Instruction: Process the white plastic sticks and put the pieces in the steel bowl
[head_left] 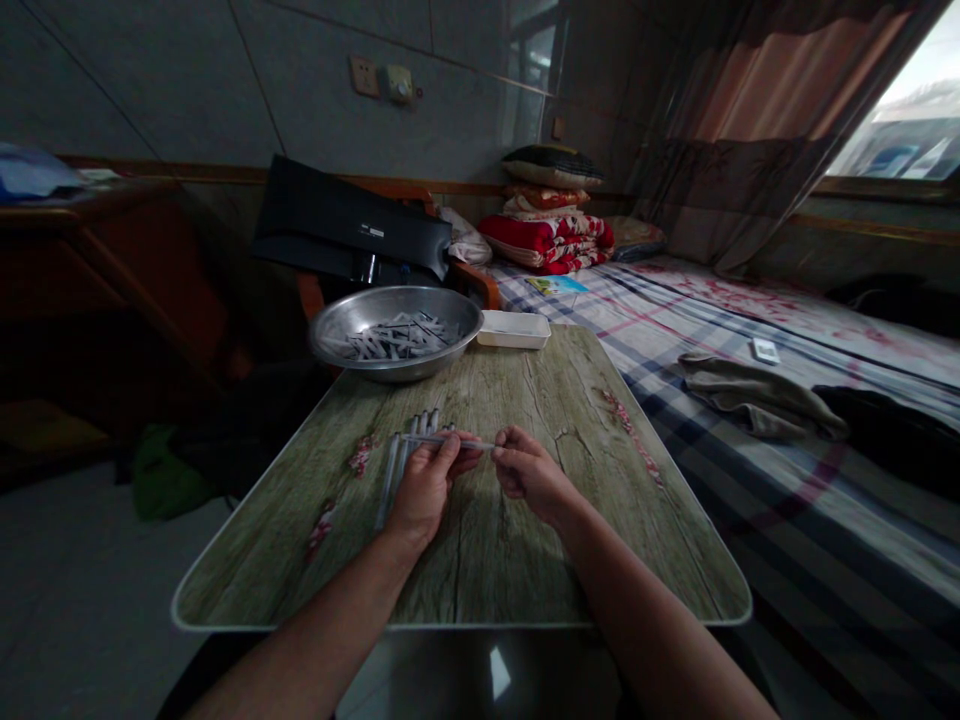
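My left hand (429, 482) is closed round a slim, clear tube-like stick (448, 440), held level above the table, its grey end pointing left. The fingers of my right hand (531, 472) pinch the stick's right end. Whatever else may be between those fingertips is too small to make out. Several similar clear sticks (391, 470) with dark ends lie side by side on the table, partly hidden by my left hand. Beyond them stands a wide metal basin (397, 372) holding a heap of small translucent and dark pieces (401, 337).
A white plastic tray (514, 340) sits beside the basin on the wood-patterned table (510, 570). Behind the table is a tilted black monitor (352, 225). To the right, a bed (645, 340) carries folded bedding (551, 240) and a crumpled grey-brown cloth (757, 395).
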